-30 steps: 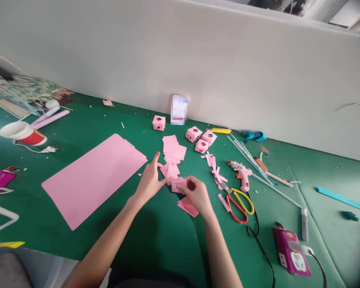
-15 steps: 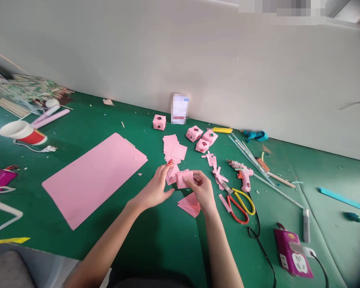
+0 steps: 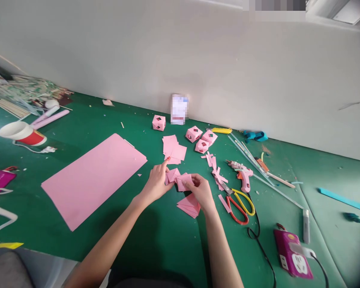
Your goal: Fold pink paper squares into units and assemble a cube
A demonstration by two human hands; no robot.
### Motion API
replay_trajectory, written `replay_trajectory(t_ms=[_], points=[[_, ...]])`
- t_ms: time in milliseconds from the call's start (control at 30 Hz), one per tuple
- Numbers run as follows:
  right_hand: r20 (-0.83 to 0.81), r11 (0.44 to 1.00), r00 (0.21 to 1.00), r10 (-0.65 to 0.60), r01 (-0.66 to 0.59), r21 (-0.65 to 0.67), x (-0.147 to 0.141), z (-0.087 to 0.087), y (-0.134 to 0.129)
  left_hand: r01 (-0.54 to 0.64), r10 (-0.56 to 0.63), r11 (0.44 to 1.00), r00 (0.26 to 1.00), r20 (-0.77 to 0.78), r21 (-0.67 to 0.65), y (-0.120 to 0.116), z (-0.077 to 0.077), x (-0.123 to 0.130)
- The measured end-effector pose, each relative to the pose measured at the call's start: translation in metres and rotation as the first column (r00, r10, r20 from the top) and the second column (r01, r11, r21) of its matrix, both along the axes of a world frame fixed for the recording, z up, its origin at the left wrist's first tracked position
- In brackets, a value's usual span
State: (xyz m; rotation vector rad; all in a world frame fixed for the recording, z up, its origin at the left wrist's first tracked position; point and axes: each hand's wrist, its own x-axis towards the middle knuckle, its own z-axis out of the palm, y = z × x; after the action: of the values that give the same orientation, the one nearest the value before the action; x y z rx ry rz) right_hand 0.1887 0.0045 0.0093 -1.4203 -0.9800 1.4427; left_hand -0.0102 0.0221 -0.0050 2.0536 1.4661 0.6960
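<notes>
My right hand (image 3: 201, 191) pinches a folded pink paper piece (image 3: 184, 182) between thumb and fingers. Just left of it, my left hand (image 3: 156, 180) has its fingers round the edge of another folded pink piece (image 3: 173, 175), with one finger pointing forward; the two pieces touch or overlap. Beyond the hands lie loose pink squares (image 3: 179, 152). A fanned stack of pink paper (image 3: 189, 206) rests just below my right hand. Several pink faceted paper shapes with cut openings (image 3: 193, 134) stand farther back.
A large pink sheet (image 3: 94, 180) lies left. Right are paper strips (image 3: 211, 160), scissors (image 3: 238, 206), a pink glue gun (image 3: 244, 176) with its cord, and a purple power box (image 3: 293, 254). A paper cup (image 3: 33, 134) lies far left; a phone-like card (image 3: 179, 109) leans on the wall.
My left hand has drawn slightly back and left, its fingers now curled at the left folded piece, which has shifted. The right hand stays nearly in place with its piece.
</notes>
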Motion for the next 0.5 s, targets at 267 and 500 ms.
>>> replay_trajectory(t_ms=[267,500], points=[[-0.034,1.000,0.999,0.005,-0.005,-0.005,-0.012,-0.006,0.013,-0.032,0.032,0.999,0.994,0.105,-0.005,-0.004,-0.006,-0.004],[0.118,0.998,0.992,-0.053,0.050,0.026,0.002,-0.015,0.017,-0.014,0.014,1.000,0.997,0.070,-0.007,-0.002,-0.006,-0.002]])
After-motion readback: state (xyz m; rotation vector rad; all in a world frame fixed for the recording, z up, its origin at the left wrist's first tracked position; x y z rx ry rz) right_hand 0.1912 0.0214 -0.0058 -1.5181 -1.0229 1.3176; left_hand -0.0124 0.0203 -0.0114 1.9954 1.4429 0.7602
